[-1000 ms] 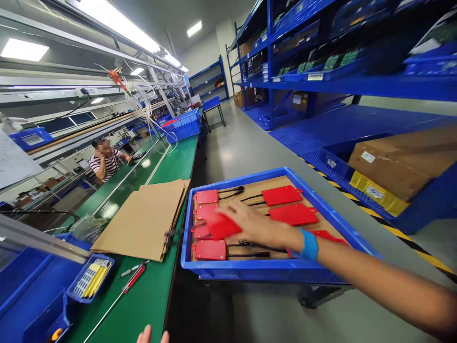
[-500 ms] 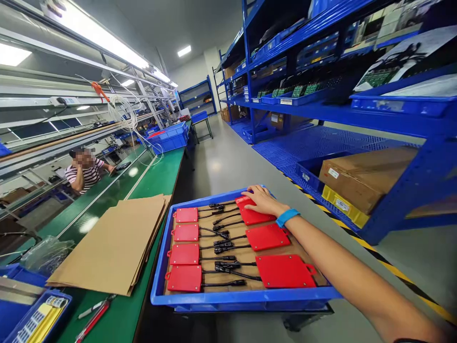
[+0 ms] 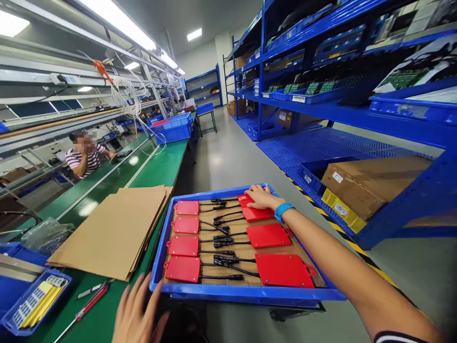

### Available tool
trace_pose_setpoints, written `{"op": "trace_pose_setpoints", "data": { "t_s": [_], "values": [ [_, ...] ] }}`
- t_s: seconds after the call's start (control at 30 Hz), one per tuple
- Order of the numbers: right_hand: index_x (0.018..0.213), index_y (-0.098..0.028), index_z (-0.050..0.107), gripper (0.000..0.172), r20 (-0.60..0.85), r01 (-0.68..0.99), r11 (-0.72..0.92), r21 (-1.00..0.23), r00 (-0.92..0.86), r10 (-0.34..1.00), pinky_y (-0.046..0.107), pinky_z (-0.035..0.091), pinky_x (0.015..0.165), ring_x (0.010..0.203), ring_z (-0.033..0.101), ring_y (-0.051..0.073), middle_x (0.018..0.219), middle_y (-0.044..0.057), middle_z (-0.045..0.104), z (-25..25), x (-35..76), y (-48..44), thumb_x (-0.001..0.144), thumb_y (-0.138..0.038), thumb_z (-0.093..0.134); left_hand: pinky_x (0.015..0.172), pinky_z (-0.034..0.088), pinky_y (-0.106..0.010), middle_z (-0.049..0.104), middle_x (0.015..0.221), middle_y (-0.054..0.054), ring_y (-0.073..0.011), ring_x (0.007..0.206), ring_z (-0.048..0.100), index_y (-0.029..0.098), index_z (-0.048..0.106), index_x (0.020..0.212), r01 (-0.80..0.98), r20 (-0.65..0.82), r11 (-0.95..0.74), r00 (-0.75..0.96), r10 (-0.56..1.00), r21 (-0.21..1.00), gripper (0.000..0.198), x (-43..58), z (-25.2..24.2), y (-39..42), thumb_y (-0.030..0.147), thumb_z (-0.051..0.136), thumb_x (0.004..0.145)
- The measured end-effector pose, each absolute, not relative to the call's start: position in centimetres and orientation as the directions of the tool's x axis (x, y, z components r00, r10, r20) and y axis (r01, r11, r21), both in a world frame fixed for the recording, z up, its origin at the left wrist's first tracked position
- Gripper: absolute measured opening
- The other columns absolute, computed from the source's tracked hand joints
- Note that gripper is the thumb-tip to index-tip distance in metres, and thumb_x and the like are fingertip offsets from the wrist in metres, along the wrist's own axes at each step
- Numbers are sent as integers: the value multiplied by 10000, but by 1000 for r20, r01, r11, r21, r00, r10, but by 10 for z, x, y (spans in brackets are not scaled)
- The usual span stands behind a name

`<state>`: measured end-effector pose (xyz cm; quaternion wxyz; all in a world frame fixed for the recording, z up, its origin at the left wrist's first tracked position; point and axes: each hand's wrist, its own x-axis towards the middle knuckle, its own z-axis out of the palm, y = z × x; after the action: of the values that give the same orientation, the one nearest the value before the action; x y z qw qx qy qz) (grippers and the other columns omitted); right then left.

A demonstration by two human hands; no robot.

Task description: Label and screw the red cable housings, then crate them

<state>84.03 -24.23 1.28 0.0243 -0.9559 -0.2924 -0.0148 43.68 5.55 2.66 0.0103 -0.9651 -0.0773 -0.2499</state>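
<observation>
Head view: blue tray [image 3: 232,290], beside the bench [image 3: 166,164], lined in brown [image 3: 300,250].
Red unit under hand: one flat case [image 3: 257,215] at the tray's far right corner, partly covered; whether a second lies with it cannot be told.
Right hand: laid palm down over that case [image 3: 263,197], fingers slightly bent, thumb a little apart; contact likely, firm grip or light rest cannot be told.
Left hand: fingers spread wide, nothing seen in its hold [image 3: 137,309]; near the tray's near left corner, blurred, touch uncertain.
Long axis: the covered case appears to run across the tray, roughly along the far edge.
Pointing: its black leads [image 3: 230,219] go toward the left edge; the outer end faces the right edge, its loop not visible.
Neighbours: middle right unit [image 3: 269,236] and near right unit [image 3: 283,270], loops toward the right edge, the nearer slightly skewed; left column [image 3: 183,269], four units, loops toward the left edge.
Handling advice: best pressed flat and square by the case, clear of the next unit, leads inward and uncrossed, none pinched beneath.
</observation>
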Motion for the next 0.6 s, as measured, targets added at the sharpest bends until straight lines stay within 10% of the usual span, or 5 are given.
{"op": "trace_pose_setpoints", "data": {
  "t_s": [0.07,0.2,0.6],
  "values": [
    [1132,-125,581,402,35,569,-821,-41,822,568,491,405,908,1127,460,317,1173,139,510,16,841,-243,803,-331,685,1111,351,-487,530,1366,-69,-261,1299,446,281,528,1313,-170,342,-976,917,-206,-133,437,511,35,46,255,510,877],
    [1086,-136,552,419,113,605,-789,-102,795,596,416,437,848,1043,525,290,1109,124,550,15,835,-252,755,-318,732,1101,347,-455,521,1358,-127,-269,1277,449,138,487,1318,-376,235,-914,884,-403,-150,440,666,39,7,246,532,895],
    [935,-144,588,155,352,690,-723,-34,685,638,366,415,800,920,521,251,968,89,560,25,824,-252,799,-94,645,925,396,-390,632,1027,-73,-214,995,541,214,653,1063,-425,369,-901,826,-427,-92,294,794,11,-18,229,370,984]
  ]
}}
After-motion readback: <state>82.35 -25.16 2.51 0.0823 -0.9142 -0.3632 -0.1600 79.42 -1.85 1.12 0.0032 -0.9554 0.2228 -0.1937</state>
